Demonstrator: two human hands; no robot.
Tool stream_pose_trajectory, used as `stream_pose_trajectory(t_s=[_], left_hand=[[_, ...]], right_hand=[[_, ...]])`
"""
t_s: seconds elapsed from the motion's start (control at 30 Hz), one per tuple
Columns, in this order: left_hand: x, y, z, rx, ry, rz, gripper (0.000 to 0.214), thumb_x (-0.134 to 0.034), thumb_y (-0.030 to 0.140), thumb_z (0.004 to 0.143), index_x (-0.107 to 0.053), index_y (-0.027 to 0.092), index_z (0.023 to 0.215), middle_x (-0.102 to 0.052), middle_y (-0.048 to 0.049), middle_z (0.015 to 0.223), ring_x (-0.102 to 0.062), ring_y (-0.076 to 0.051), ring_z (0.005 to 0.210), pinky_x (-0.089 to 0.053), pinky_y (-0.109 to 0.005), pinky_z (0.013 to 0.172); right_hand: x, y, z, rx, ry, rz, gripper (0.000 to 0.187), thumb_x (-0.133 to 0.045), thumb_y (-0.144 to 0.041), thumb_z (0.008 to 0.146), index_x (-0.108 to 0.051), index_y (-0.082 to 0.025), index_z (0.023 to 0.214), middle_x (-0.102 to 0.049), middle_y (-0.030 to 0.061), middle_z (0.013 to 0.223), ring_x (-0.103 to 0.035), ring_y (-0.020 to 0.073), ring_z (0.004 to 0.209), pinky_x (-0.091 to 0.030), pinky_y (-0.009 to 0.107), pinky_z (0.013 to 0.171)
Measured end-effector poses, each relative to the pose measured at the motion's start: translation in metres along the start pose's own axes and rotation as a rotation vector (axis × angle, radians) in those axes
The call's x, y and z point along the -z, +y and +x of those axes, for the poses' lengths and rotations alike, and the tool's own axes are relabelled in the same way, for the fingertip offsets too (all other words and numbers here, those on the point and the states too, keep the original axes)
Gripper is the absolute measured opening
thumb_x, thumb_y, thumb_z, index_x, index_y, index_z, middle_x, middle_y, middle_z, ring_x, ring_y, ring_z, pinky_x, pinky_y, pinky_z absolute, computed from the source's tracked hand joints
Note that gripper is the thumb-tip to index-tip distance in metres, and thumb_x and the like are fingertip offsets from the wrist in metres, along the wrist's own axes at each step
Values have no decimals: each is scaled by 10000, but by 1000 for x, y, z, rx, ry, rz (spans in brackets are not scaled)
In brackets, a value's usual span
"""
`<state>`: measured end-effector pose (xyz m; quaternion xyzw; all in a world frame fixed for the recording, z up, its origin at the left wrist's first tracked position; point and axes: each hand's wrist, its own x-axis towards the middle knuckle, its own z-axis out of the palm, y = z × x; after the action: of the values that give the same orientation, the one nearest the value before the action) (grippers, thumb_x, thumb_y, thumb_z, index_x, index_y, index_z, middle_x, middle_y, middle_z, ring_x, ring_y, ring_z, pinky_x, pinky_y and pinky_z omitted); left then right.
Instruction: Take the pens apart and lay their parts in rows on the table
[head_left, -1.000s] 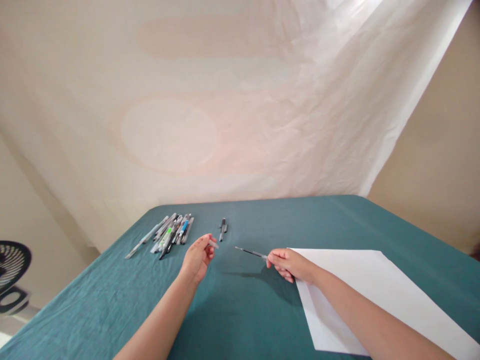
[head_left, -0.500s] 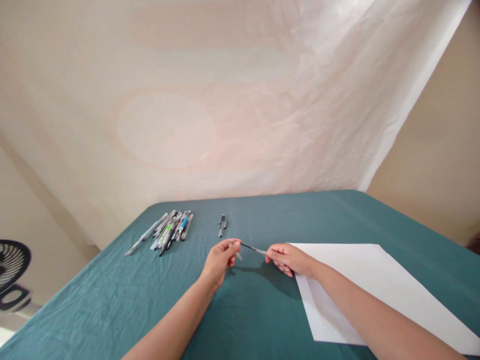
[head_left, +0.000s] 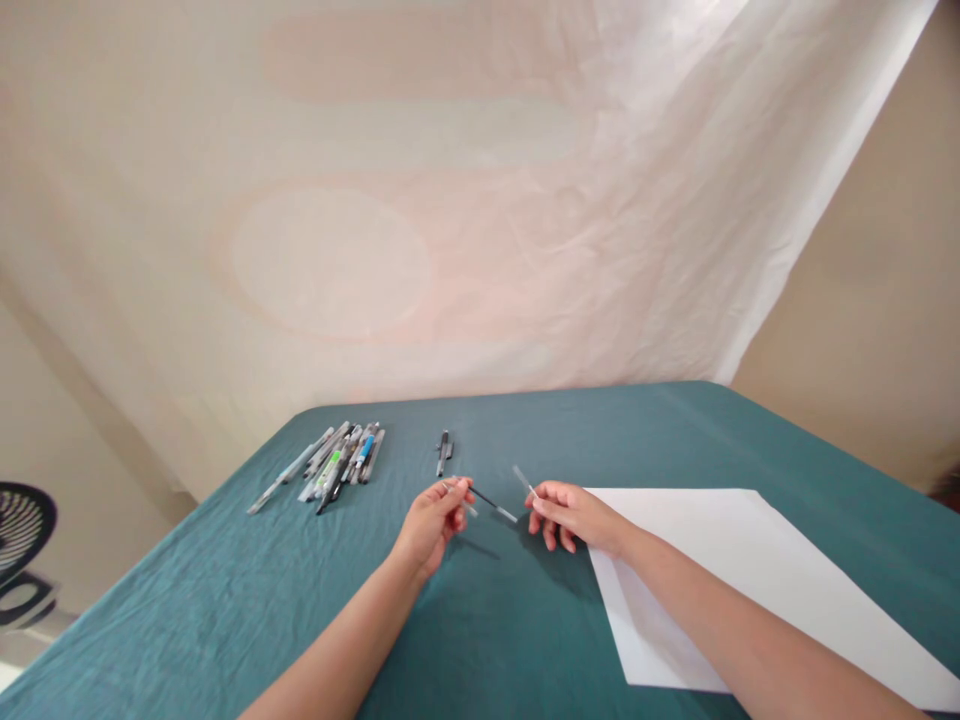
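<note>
My left hand (head_left: 435,522) pinches a thin pen refill (head_left: 492,503), dark along most of its length with a pale, clear end pointing right. A short clear piece (head_left: 470,509), perhaps another pen part, also sticks out of the same fingers. Between thumb and forefinger, my right hand (head_left: 568,513) grips a short clear tube (head_left: 523,479), which tilts up to the left; its other fingers are loosely curled. The tube and the refill are apart. Both hands are above the green cloth, the right one by the paper's left edge.
A heap of pens (head_left: 341,462) lies at the back left of the green-covered table (head_left: 480,640). Dark pen parts (head_left: 445,453) lie beyond my left hand. White paper (head_left: 720,570) is spread under my right forearm. A black fan (head_left: 24,550) stands off the left edge.
The clear tube in my right hand has come away from the refill's end and now points up. The refill stays in my left hand, which has shifted slightly left.
</note>
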<state>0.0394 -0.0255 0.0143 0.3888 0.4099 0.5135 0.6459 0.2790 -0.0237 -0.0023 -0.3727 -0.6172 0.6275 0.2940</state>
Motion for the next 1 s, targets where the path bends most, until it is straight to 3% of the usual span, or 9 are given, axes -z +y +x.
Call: stream_pose_trajectory(t_s=[0.13,0.23,0.37,0.5,0.6,0.73,0.87,1.0], left_hand=[[-23,-17,-9,59,-80,33,331,-677,359,699,-593,119,910,-573,-1,715,-406,-15,448,-335,-157,432],[-30,-24,-11,65,-93,45,325,-677,361,699,-591,125,906,-578,-2,733,-414,-15,456,-346,-157,451],[-30,-26,-11,44,-100,52,330,-677,372,696,-595,130,904,-580,0,732,-417,-19,454,-346,-162,451],[-21,-20,-5,-2,-12,44,339,-664,387,702,-596,130,913,-592,-10,759,-432,-23,463,-350,-160,451],[-12,-14,-2,7,44,92,350,-675,387,686,-600,119,898,-615,-33,794,-436,-22,461,-354,-159,455],[-13,-14,-5,42,-64,248,364,-660,417,687,-621,107,872,-638,-62,814,-444,-27,448,-341,-167,447],[-24,-22,-11,43,-110,417,394,-640,463,685,-637,112,861,-594,-15,587,-474,-64,448,-340,-179,460],[-27,-26,-13,29,-98,580,422,-614,493,694,-641,113,875,-516,19,460,-436,-67,414,-315,-178,441]], right_hand=[[-6,-3,-2,2,-66,-13,396,-500,-519,801,-460,-151,942,-662,72,851,-573,74,479,-312,139,332],[-11,-7,-4,-19,-116,-46,386,-519,-505,793,-490,-139,912,-677,87,869,-571,68,476,-301,139,343],[-13,-9,-4,-31,-117,-83,368,-584,-470,753,-526,-131,885,-689,81,837,-576,71,487,-295,142,363],[-10,-8,-2,-26,-103,-94,330,-605,-433,738,-533,-127,842,-689,74,761,-611,101,542,-298,146,395],[-9,-8,-2,-29,-46,-74,320,-592,-431,745,-536,-129,836,-684,75,756,-625,122,588,-309,154,414],[-12,-8,-2,-17,59,-60,341,-591,-455,740,-579,-135,859,-666,58,788,-595,119,625,-341,173,450],[-14,-7,-2,-8,171,-177,318,-649,-438,691,-635,-134,782,-572,-18,620,-450,61,511,-297,172,456],[-13,-3,-1,-28,202,-177,306,-649,-432,690,-639,-135,761,-526,-33,592,-402,49,506,-258,165,448]])
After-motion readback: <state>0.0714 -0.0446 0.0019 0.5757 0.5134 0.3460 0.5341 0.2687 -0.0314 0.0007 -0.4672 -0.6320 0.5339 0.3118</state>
